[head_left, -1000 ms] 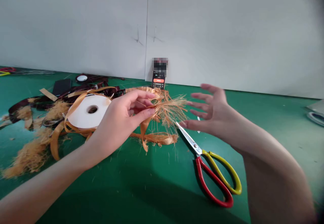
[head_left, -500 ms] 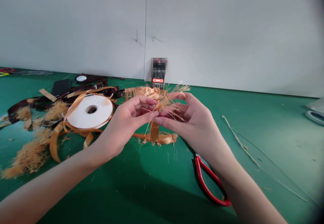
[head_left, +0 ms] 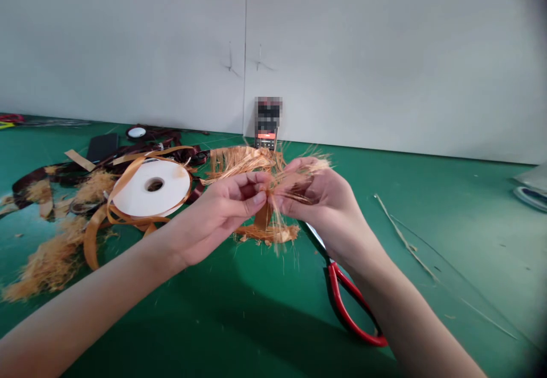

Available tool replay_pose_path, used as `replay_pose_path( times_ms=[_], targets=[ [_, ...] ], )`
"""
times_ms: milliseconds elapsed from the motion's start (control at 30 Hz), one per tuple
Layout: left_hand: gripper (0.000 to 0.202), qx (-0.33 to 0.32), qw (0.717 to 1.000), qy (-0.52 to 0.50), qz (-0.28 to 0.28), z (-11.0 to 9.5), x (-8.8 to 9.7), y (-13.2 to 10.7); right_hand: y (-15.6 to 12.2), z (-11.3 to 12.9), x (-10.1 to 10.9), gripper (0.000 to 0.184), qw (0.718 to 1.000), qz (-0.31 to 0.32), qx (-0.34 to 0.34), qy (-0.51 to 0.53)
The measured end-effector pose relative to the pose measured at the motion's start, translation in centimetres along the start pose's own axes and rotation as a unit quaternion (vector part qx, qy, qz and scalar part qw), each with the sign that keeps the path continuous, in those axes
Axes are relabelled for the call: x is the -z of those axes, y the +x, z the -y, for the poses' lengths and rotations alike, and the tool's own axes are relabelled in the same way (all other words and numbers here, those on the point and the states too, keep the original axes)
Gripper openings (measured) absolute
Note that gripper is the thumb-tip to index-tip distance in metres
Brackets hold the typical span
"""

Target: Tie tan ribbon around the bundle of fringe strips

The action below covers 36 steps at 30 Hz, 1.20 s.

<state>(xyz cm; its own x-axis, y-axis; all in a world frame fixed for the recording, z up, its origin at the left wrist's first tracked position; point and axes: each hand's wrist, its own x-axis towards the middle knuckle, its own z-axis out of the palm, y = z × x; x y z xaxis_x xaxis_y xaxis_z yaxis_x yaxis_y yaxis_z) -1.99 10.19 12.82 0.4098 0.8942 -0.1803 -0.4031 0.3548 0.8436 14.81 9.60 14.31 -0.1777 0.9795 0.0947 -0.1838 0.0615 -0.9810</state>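
A frayed orange-gold ribbon (head_left: 276,212) is between my hands, its loose threads fanning out over my right fingers and hanging below. My left hand (head_left: 228,204) pinches it between thumb and fingertips. Close against it, my right hand (head_left: 327,192) is curled round the threads, with its thumb near the left fingertips; part of its grip is hidden. Behind and beneath the hands lie more fringed ribbon pieces (head_left: 233,158) of the same colour. Red-handled scissors (head_left: 335,292) lie under my right wrist, their blades partly covered.
Left on the green table (head_left: 239,321) are a white ribbon spool (head_left: 141,198), a heap of pulled threads (head_left: 53,261) and dark brown ribbon (head_left: 29,181). A phone (head_left: 267,130) leans on the white wall (head_left: 363,53). A thin wire-like strand (head_left: 408,244) lies at right.
My left hand has turned slightly and its fingers have closed up more. The right fingers have shifted a little, and more threads now hang down between the hands.
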Motion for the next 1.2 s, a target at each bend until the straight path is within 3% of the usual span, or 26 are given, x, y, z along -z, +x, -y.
replay_pose_path(
  times_ms=[167, 367, 533, 733, 933, 1100, 1200],
  targets=[
    [0.02, -0.017, 0.997, -0.056, 0.047, -0.1, 0.0, 0.2, 0.0, 0.0, 0.3, 0.033, 0.992, 0.035, -0.086, 0.089],
    [0.019, -0.063, 0.996, -0.064, -0.007, -0.8, 0.2, 0.6, 0.3, 0.0, 0.9, 0.029, 0.985, 0.011, -0.146, 0.09],
    [0.029, -0.034, 0.998, 0.057, 0.009, -0.6, 0.1, 0.5, 0.6, -0.4, 1.2, 0.034, 0.988, 0.006, -0.143, 0.062],
    [0.023, -0.066, 0.985, 0.156, -0.045, 0.0, 0.2, 0.6, 0.6, -0.7, 1.0, 0.042, 0.993, 0.002, -0.118, 0.026],
    [0.017, -0.054, 0.992, 0.106, -0.035, 0.1, 0.2, 0.8, 0.5, -1.1, 0.8, 0.04, 0.995, -0.003, -0.086, 0.048],
    [0.018, 0.012, 0.999, 0.031, 0.013, 0.5, 0.1, 0.8, 0.5, -1.2, 0.5, 0.032, 0.984, 0.02, -0.149, 0.095],
    [0.012, 0.011, 0.999, 0.036, 0.039, 0.8, 0.2, 0.7, 0.4, -1.4, 0.3, 0.029, 0.98, 0.027, -0.163, 0.11]
  ],
)
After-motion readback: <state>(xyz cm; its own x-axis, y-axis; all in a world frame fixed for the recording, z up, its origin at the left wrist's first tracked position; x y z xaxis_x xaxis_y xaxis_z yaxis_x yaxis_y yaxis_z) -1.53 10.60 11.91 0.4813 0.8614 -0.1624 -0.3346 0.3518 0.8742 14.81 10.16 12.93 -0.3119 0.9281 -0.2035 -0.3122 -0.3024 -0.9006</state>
